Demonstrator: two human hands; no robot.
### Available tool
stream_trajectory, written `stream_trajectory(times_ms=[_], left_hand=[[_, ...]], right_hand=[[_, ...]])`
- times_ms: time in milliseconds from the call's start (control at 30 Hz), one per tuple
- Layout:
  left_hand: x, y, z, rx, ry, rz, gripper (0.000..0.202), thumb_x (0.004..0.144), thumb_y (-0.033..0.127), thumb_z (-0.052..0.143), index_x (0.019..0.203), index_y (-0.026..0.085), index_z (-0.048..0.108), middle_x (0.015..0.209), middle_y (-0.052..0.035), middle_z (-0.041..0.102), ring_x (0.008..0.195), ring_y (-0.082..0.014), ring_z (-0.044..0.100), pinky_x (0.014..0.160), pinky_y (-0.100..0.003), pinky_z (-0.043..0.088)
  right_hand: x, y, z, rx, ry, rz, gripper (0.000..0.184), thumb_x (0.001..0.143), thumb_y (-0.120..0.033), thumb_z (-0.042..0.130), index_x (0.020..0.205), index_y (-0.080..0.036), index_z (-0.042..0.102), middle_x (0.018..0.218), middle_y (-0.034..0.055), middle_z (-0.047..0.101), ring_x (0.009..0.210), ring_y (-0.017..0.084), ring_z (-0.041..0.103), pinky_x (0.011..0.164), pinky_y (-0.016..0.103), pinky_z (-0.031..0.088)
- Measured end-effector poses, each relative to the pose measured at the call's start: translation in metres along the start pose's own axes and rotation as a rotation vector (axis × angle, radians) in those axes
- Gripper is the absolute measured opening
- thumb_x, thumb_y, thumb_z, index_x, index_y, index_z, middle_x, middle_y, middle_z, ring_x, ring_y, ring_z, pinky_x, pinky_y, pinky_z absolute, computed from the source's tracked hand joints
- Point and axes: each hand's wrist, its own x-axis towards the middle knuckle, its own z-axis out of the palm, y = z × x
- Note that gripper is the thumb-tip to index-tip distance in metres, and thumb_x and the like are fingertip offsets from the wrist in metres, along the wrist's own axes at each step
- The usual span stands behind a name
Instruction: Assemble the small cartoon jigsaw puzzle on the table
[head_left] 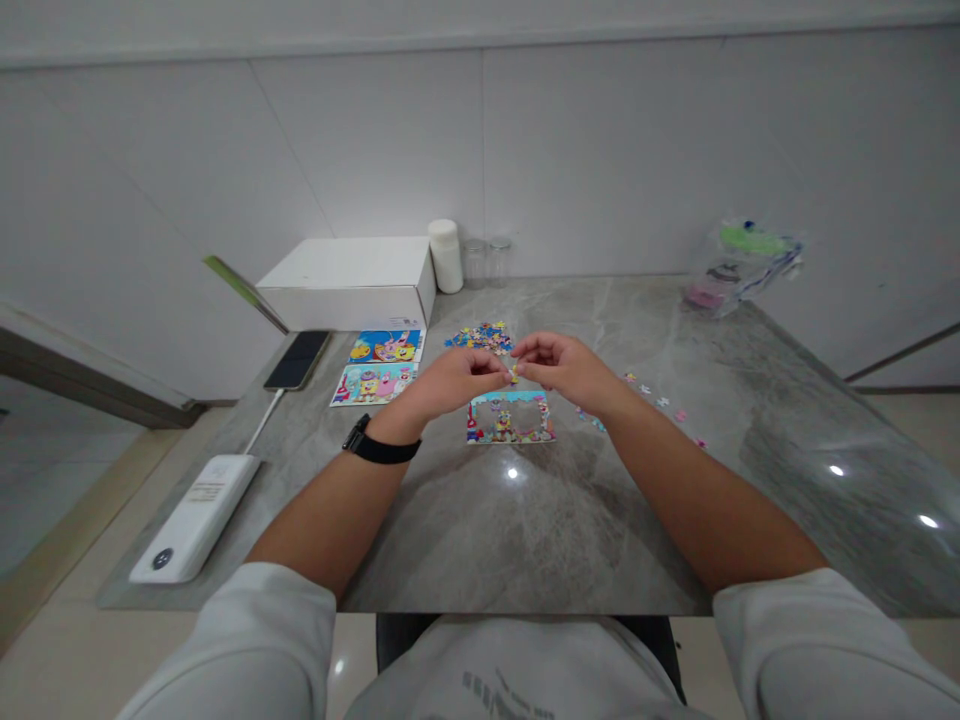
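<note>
Apparently pinched yellow piece (514, 374) between left hand (459, 380) and right hand (561, 366), likely for fine control; held beyond part-filled puzzle (503, 424) on tabletop (525, 540), with loose pile (480, 337) behind, presumably for reach.

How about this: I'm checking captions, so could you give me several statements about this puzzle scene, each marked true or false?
1. The black watch is on the right wrist. False: it is on the left wrist.
2. The partly filled puzzle still has gaps. True.
3. The phone lies on top of the white box. False: it lies on the tabletop.
4. A white cable runs from the phone to a white device. True.
5. The left hand and right hand are far apart. False: their fingertips are close together, with a small yellow piece between them.
</note>
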Motion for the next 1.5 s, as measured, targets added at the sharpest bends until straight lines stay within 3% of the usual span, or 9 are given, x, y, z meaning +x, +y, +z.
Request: stream_trajectory(times_ms=[267, 533, 1067, 1333, 1500], left_hand=[[0.000, -0.006, -0.006, 0.098, -0.089, -0.021, 0.033, 0.086, 0.048, 0.067, 0.081, 0.018, 0.076, 0.070, 0.0005, 0.065, 0.063, -0.0128, 0.053, 0.060, -0.027, 0.036], [0.002, -0.011, -0.009, 0.137, -0.087, -0.022, 0.028, 0.082, 0.043, 0.066, 0.079, 0.018, 0.078, 0.072, -0.0003, 0.069, 0.066, -0.0139, 0.056, 0.061, -0.026, 0.039], [0.003, -0.014, -0.005, 0.144, -0.099, -0.026, 0.033, 0.085, 0.050, 0.068, 0.084, 0.019, 0.080, 0.078, -0.0022, 0.074, 0.072, -0.0169, 0.062, 0.066, -0.028, 0.044], [0.004, -0.013, -0.003, 0.086, -0.027, -0.044, 0.033, 0.084, 0.051, 0.068, 0.080, 0.018, 0.076, 0.075, -0.0010, 0.071, 0.068, -0.0151, 0.059, 0.064, -0.027, 0.042], [0.006, -0.018, -0.003, 0.133, 0.041, -0.062, 0.033, 0.085, 0.049, 0.065, 0.079, 0.018, 0.073, 0.072, 0.0003, 0.066, 0.065, -0.0138, 0.054, 0.062, -0.027, 0.038]], right_hand=[[0.005, 0.013, 0.000, -0.043, -0.052, 0.022, 0.029, 0.073, -0.032, 0.085, 0.097, -0.021, 0.072, 0.080, -0.0001, 0.071, 0.073, 0.015, 0.064, 0.069, 0.029, 0.051], [0.008, 0.018, -0.002, -0.058, -0.047, 0.015, 0.030, 0.071, -0.034, 0.085, 0.095, -0.021, 0.072, 0.079, -0.0012, 0.070, 0.073, 0.014, 0.063, 0.069, 0.029, 0.051], [0.009, 0.018, -0.003, -0.040, -0.070, 0.026, 0.031, 0.070, -0.039, 0.086, 0.091, -0.022, 0.071, 0.079, -0.0003, 0.069, 0.074, 0.015, 0.063, 0.070, 0.030, 0.052], [0.010, 0.021, -0.005, -0.035, -0.114, 0.023, 0.032, 0.071, -0.036, 0.086, 0.095, -0.022, 0.070, 0.081, -0.0008, 0.071, 0.075, 0.015, 0.064, 0.070, 0.028, 0.051], [0.009, 0.030, -0.001, -0.051, -0.206, 0.048, 0.037, 0.074, -0.030, 0.082, 0.107, -0.022, 0.066, 0.079, -0.0038, 0.070, 0.071, 0.013, 0.063, 0.067, 0.026, 0.049]])
